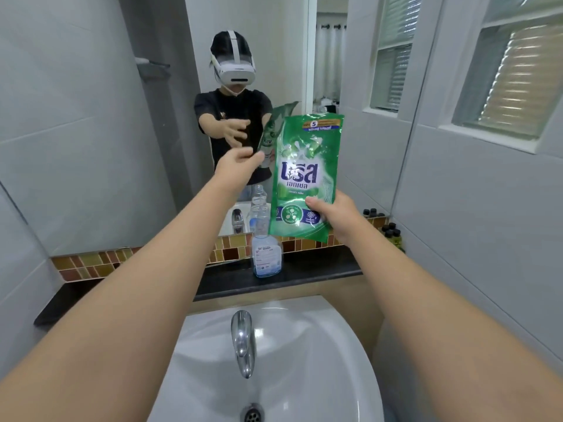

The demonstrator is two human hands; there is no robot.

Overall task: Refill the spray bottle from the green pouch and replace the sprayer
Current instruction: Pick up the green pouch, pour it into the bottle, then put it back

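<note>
Frame centre: right hand (332, 219) fingers pinch the glossy green refill pouch's (307, 175) lower edge, upright above the clear uncapped spray bottle (266, 254) on the black surface (304, 274); left hand (236, 164) fingers' state cannot be told.

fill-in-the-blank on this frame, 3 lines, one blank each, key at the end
1. The right hand holds the ___ pouch by its lower edge.
2. The spray bottle stands on the dark ___, with no sprayer on it.
3. Below the ledge, a metal tap sits over the white ___.

Missing words: green; ledge; sink
</note>
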